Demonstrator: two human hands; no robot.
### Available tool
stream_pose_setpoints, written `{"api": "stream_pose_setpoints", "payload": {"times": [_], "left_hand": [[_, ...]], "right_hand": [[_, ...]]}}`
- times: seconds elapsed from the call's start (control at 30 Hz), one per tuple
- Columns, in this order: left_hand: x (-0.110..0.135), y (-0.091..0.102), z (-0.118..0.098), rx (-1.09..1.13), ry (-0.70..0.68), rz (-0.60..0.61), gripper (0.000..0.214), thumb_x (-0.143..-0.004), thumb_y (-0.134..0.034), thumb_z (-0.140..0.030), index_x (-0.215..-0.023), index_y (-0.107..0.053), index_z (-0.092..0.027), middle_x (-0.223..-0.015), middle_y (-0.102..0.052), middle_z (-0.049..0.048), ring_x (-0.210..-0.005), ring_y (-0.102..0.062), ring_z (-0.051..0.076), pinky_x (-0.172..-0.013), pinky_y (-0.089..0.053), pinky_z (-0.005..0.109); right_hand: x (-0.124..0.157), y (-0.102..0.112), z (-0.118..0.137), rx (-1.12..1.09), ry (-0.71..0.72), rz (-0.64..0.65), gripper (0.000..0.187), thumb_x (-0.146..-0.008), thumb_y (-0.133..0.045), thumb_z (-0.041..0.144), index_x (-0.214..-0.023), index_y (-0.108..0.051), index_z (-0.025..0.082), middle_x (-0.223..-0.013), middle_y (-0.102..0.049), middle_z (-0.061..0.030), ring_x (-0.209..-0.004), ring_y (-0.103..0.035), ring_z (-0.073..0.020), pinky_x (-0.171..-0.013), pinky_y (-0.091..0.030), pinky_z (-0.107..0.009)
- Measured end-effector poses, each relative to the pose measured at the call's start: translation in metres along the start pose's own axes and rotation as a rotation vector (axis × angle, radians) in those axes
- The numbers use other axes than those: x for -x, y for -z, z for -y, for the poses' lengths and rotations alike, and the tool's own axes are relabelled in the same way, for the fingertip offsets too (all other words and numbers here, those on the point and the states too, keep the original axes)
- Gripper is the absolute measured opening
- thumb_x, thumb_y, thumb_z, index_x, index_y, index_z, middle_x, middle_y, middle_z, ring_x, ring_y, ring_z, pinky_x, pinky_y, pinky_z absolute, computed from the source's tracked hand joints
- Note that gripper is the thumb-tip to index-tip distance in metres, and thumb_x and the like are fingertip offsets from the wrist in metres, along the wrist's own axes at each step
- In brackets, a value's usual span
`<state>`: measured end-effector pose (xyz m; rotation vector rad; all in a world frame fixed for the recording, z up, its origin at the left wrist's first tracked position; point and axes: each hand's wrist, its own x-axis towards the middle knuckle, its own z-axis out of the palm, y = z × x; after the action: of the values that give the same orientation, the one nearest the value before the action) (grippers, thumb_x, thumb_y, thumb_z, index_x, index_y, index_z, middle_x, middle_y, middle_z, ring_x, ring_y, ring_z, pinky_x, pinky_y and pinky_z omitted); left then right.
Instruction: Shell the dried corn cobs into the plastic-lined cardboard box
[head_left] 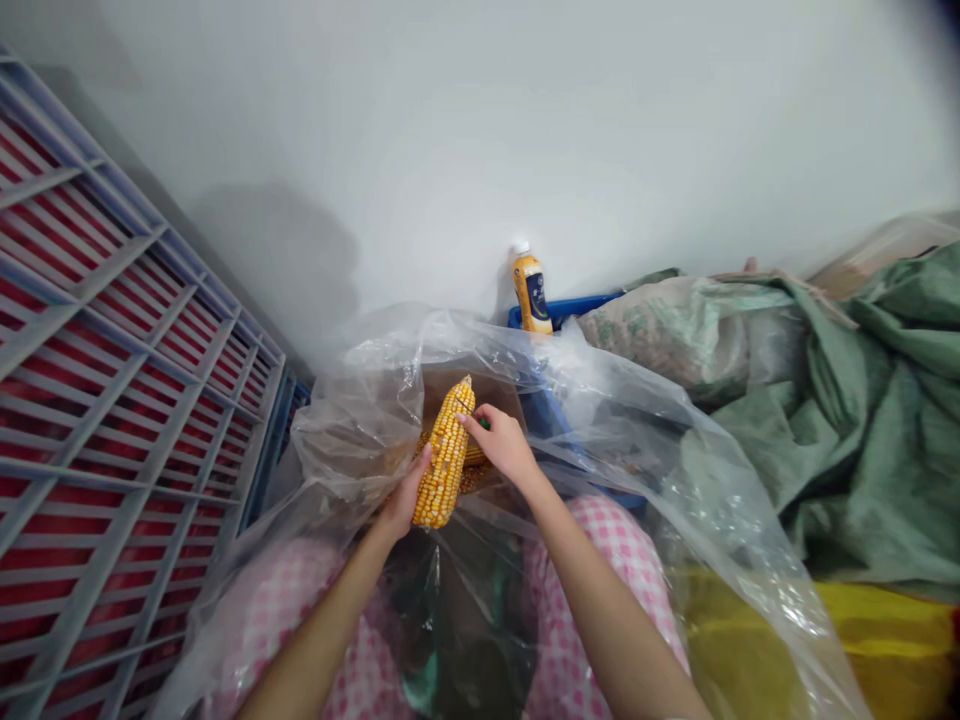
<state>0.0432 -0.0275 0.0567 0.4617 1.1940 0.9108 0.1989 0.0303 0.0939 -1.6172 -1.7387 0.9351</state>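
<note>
A yellow corn cob (444,465) is held slanting over an open clear plastic bag (352,390), its narrow tip pointing up. My left hand (407,497) is closed around the cob's lower left side. At the cob's upper right side, the fingers of my right hand (501,440) are pinched together, touching or very close to the kernels. A thin dark mark lies on the cob near those fingertips, and a small green bit shows by the fingers; what they hold is unclear. Below the hands, more corn and loose kernels (472,478) are partly hidden inside the bag.
A grey slatted crate (142,350) with red behind its slats stands at the left. Against the white wall are a yellow bottle (531,290) and a blue crate (551,410). Stuffed sacks and a green tarp (847,420) lie to the right, above something yellow (885,640).
</note>
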Motion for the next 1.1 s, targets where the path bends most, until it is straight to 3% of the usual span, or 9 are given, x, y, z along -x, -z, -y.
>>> {"api": "stream_pose_setpoints", "payload": {"times": [0.27, 0.53, 0.67, 0.77, 0.87, 0.93, 1.03, 1.1], "left_hand": [[0.0, 0.0, 0.0, -0.003, 0.031, 0.044, 0.048, -0.086, -0.045, -0.051, -0.115, -0.057, -0.015, -0.081, -0.07, 0.009, -0.064, -0.068, 0.021, -0.053, -0.054, 0.03], [0.006, -0.005, -0.008, 0.034, 0.078, 0.024, 0.051, -0.09, -0.032, -0.05, -0.107, -0.061, -0.012, -0.074, -0.07, 0.0099, -0.056, -0.066, 0.02, -0.051, -0.054, 0.032], [0.009, -0.006, -0.01, 0.075, 0.09, 0.043, 0.051, -0.09, -0.031, -0.051, -0.103, -0.062, -0.013, -0.072, -0.069, 0.0099, -0.064, -0.068, 0.022, -0.057, -0.056, 0.033], [0.012, -0.008, -0.009, 0.093, 0.095, 0.072, 0.051, -0.09, -0.03, -0.052, -0.102, -0.062, -0.014, -0.073, -0.069, 0.0106, -0.07, -0.069, 0.023, -0.061, -0.056, 0.035], [0.013, -0.01, -0.008, 0.016, 0.093, 0.08, 0.05, -0.088, -0.034, -0.053, -0.101, -0.062, -0.014, -0.078, -0.07, 0.0122, -0.079, -0.068, 0.026, -0.065, -0.056, 0.038], [0.014, -0.01, -0.012, -0.127, 0.0, 0.043, 0.05, -0.083, -0.042, -0.058, -0.099, -0.063, -0.015, -0.086, -0.071, 0.0132, -0.088, -0.067, 0.029, -0.072, -0.055, 0.039], [0.02, -0.013, -0.026, -0.521, -0.389, -0.12, 0.049, -0.07, -0.057, -0.06, -0.096, -0.065, -0.019, -0.099, -0.07, 0.0109, -0.101, -0.062, 0.03, -0.086, -0.05, 0.037], [0.034, -0.014, -0.035, -0.784, -0.591, -0.241, 0.058, -0.064, -0.063, -0.06, -0.109, -0.061, -0.023, -0.102, -0.069, 0.0086, -0.097, -0.063, 0.029, -0.085, -0.051, 0.038]], "right_hand": [[-0.008, 0.002, -0.009, -0.239, 0.028, 0.004, 0.038, -0.079, -0.048, 0.049, -0.058, -0.045, 0.018, -0.056, -0.037, 0.0053, -0.058, -0.033, -0.0094, -0.058, -0.027, -0.023], [-0.006, 0.005, -0.006, -0.416, -0.084, -0.106, 0.042, -0.079, -0.046, 0.057, -0.067, -0.056, 0.017, -0.055, -0.044, 0.0038, -0.054, -0.037, -0.0097, -0.053, -0.028, -0.022], [-0.005, 0.004, -0.001, -0.554, -0.206, -0.18, 0.041, -0.071, -0.059, 0.057, -0.08, -0.06, 0.017, -0.066, -0.054, 0.0017, -0.054, -0.04, -0.0081, -0.049, -0.03, -0.02], [-0.002, 0.0, 0.004, -0.781, -0.358, 0.055, 0.045, -0.065, -0.067, 0.055, -0.089, -0.056, 0.018, -0.059, -0.048, 0.0058, -0.04, -0.026, -0.0034, -0.038, -0.017, -0.019], [0.001, -0.008, 0.007, -1.006, -0.428, 0.274, 0.042, -0.061, -0.072, 0.049, -0.077, -0.049, 0.017, -0.05, -0.04, 0.0097, -0.034, -0.018, -0.0002, -0.034, -0.007, -0.017], [0.001, -0.013, 0.007, -1.085, -0.46, 0.274, 0.037, -0.065, -0.07, 0.045, -0.071, -0.048, 0.016, -0.048, -0.041, 0.0091, -0.032, -0.019, 0.0003, -0.032, -0.008, -0.016], [-0.002, -0.015, 0.007, -1.155, -0.544, 0.224, 0.031, -0.071, -0.063, 0.042, -0.068, -0.047, 0.016, -0.046, -0.042, 0.008, -0.03, -0.022, -0.0001, -0.03, -0.01, -0.015], [-0.006, -0.014, 0.006, -1.171, -0.525, 0.165, 0.027, -0.071, -0.064, 0.037, -0.07, -0.048, 0.015, -0.046, -0.043, 0.0078, -0.03, -0.026, -0.0008, -0.03, -0.011, -0.014]]}}
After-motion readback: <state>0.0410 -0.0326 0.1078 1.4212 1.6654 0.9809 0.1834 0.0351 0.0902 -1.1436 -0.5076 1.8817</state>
